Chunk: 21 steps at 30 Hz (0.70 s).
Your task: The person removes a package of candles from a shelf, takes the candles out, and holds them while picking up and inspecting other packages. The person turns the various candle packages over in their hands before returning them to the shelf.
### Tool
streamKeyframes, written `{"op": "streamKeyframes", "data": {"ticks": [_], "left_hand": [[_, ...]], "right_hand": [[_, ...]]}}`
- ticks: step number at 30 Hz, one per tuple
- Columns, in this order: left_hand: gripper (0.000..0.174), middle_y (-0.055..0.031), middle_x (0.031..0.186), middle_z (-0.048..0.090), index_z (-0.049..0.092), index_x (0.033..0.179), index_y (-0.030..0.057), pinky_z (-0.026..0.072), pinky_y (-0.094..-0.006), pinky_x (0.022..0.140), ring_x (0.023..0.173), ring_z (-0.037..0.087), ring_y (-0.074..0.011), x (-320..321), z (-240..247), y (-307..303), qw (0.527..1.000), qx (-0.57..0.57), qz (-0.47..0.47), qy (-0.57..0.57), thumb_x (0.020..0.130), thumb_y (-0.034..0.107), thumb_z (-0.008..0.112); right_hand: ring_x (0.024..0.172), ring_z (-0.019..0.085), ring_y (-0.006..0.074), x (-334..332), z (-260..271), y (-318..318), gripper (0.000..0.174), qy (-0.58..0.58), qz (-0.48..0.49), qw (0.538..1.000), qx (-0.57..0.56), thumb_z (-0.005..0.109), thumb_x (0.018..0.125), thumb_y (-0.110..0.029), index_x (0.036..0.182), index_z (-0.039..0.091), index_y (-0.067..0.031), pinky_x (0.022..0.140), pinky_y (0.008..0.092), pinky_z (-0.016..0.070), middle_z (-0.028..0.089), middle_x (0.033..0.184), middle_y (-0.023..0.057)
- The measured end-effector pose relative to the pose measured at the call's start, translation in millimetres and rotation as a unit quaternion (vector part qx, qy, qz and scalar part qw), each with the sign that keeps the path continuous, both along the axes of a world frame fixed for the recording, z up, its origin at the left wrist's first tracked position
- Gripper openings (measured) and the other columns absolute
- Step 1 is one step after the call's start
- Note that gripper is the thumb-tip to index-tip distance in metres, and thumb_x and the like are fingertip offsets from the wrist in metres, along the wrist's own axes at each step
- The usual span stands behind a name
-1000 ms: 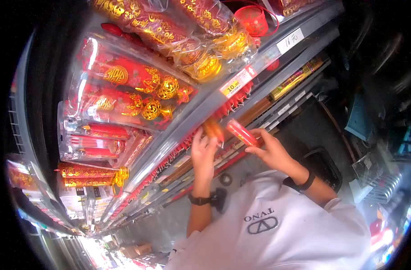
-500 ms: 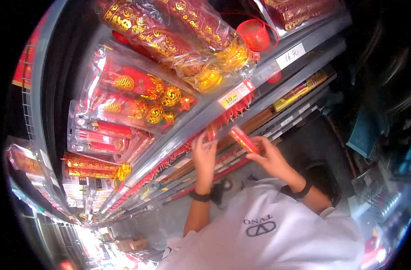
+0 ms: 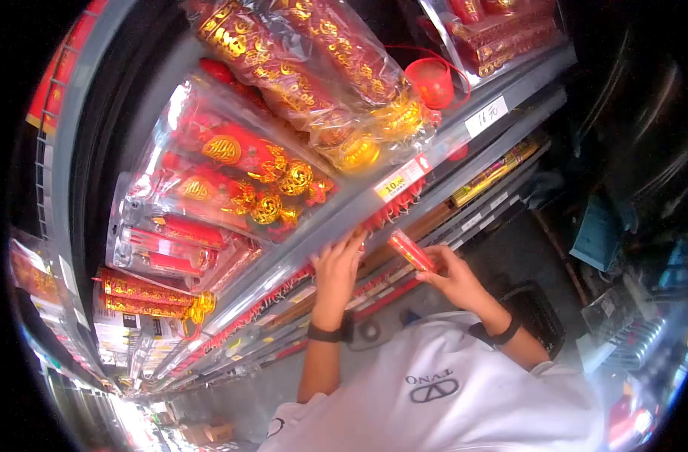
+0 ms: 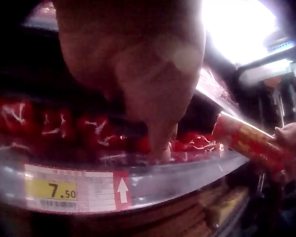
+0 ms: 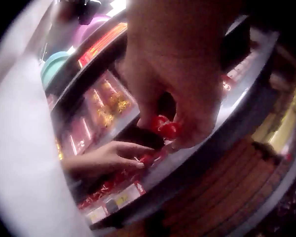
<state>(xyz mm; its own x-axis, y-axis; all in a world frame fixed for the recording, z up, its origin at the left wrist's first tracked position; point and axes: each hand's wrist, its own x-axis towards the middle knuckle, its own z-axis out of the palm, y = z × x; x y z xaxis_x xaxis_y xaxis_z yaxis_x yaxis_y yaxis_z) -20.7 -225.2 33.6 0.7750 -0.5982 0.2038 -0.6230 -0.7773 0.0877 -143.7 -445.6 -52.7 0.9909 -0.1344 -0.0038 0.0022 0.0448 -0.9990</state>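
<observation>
My left hand [image 3: 338, 271] reaches to a row of red, wrapped items with white tips on a shelf below the top one. In the left wrist view, a fingertip of my left hand [image 4: 153, 94] touches the row [image 4: 98, 133]; whether it grips one item is hard to tell. The right wrist view has the left hand [image 5: 106, 159] with fingers fairly straight and thumb apart. My right hand [image 3: 461, 282] pinches a red cylinder with gold marks [image 3: 412, 251] by its lower end; the cylinder's end [image 5: 168, 129] shows between the fingers of the right hand [image 5: 177, 84].
Bagged red-and-gold goods [image 3: 306, 75] and clear packs [image 3: 238, 162] fill the upper shelf, near a small red bucket [image 3: 432, 81]. Along the shelf edge [image 4: 187, 182] is a 7.50 price label [image 4: 64, 190]. Yellow-and-red boxes [image 3: 495, 172] lie on a lower shelf.
My left hand has moved up to the row; the orange-red thing seen at its fingers earlier is mostly hidden or gone. The right hand still holds the cylinder, slightly lower in the head view.
</observation>
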Motion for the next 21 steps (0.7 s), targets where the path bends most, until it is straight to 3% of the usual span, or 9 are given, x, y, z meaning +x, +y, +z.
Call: {"op": "streamKeyframes", "data": {"ticks": [4, 7, 11, 12, 16, 18, 21], "left_hand": [[0.047, -0.0034, 0.132, 0.065, 0.064, 0.135, 0.0241, 0.0349, -0.0543, 0.102, 0.114, 0.059, -0.0317, 7.3, -8.8, 1.5, 0.998, -0.053, 0.029, 0.02, 0.088, 0.019, 0.071], [0.048, -0.0035, 0.129, 0.066, 0.065, 0.134, 0.0262, 0.0349, -0.0539, 0.102, 0.114, 0.059, -0.032, 5.3, -21.8, 0.4, 0.997, -0.016, 0.068, -0.042, 0.087, 0.02, 0.072], [0.048, -0.0036, 0.128, 0.066, 0.064, 0.133, 0.0193, 0.0351, -0.0516, 0.102, 0.114, 0.059, -0.0316, 5.4, -24.9, 3.6, 0.996, 0.018, 0.065, -0.063, 0.086, 0.025, 0.073], [0.047, -0.0044, 0.128, 0.066, 0.064, 0.131, 0.0137, 0.0353, -0.0511, 0.102, 0.115, 0.058, -0.031, 3.1, -21.5, 2.3, 0.996, 0.015, 0.079, -0.034, 0.088, 0.03, 0.073], [0.052, -0.0132, 0.129, 0.064, 0.062, 0.133, 0.0108, 0.0345, -0.0533, 0.104, 0.116, 0.057, -0.0352, 3.0, -22.2, 19.4, 0.994, -0.009, 0.105, -0.032, 0.088, 0.036, 0.074], [0.057, -0.0189, 0.131, 0.062, 0.061, 0.134, 0.01, 0.0339, -0.0545, 0.105, 0.116, 0.056, -0.0381, 4.1, -33.5, 37.5, 0.987, -0.013, 0.134, -0.087, 0.088, 0.04, 0.074], [0.061, -0.0224, 0.137, 0.057, 0.06, 0.135, 0.0117, 0.0343, -0.0511, 0.108, 0.121, 0.052, -0.0399, 10.3, -53.9, 63.5, 0.978, -0.045, 0.198, -0.047, 0.085, 0.044, 0.077]], "right_hand": [[0.087, 0.066, 0.0184, 11.0, -0.8, 14.2, 0.051, 0.006, -0.015, 1.0, 0.01, 0.078, 0.089, -0.021, 0.128, 0.054, -0.0007, 0.078, 0.0335, 0.0541, 0.069, 0.108, 0.0124], [0.087, 0.067, 0.0213, 23.4, 7.4, 24.8, 0.05, -0.007, -0.035, 0.999, -0.008, 0.078, 0.089, -0.023, 0.127, 0.055, -0.0002, 0.078, 0.0351, 0.0543, 0.07, 0.105, 0.0143], [0.089, 0.069, 0.0276, 44.9, 35.4, 36.1, 0.048, -0.026, -0.08, 0.993, -0.083, 0.077, 0.089, -0.024, 0.124, 0.056, 0.0005, 0.078, 0.0375, 0.0542, 0.069, 0.102, 0.0174], [0.092, 0.069, 0.0343, 49.6, 40.3, 39.6, 0.047, -0.034, -0.103, 0.986, -0.124, 0.077, 0.089, -0.025, 0.123, 0.057, 0.001, 0.079, 0.0396, 0.054, 0.068, 0.105, 0.0201], [0.097, 0.066, 0.0404, 70.0, 43.1, 53.0, 0.049, -0.043, -0.119, 0.979, -0.159, 0.076, 0.088, -0.028, 0.122, 0.057, 0.0011, 0.081, 0.0442, 0.0541, 0.065, 0.112, 0.0226], [0.098, 0.066, 0.0402, 77.9, 43.3, 59.1, 0.049, -0.056, -0.117, 0.974, -0.186, 0.076, 0.088, -0.028, 0.122, 0.057, 0.0009, 0.082, 0.0447, 0.0541, 0.065, 0.111, 0.0227], [0.1, 0.066, 0.0406, 87.9, 44.0, 69.0, 0.05, -0.061, -0.127, 0.962, -0.236, 0.077, 0.087, -0.028, 0.124, 0.057, -0.0004, 0.084, 0.0463, 0.0535, 0.065, 0.112, 0.0242]]}}
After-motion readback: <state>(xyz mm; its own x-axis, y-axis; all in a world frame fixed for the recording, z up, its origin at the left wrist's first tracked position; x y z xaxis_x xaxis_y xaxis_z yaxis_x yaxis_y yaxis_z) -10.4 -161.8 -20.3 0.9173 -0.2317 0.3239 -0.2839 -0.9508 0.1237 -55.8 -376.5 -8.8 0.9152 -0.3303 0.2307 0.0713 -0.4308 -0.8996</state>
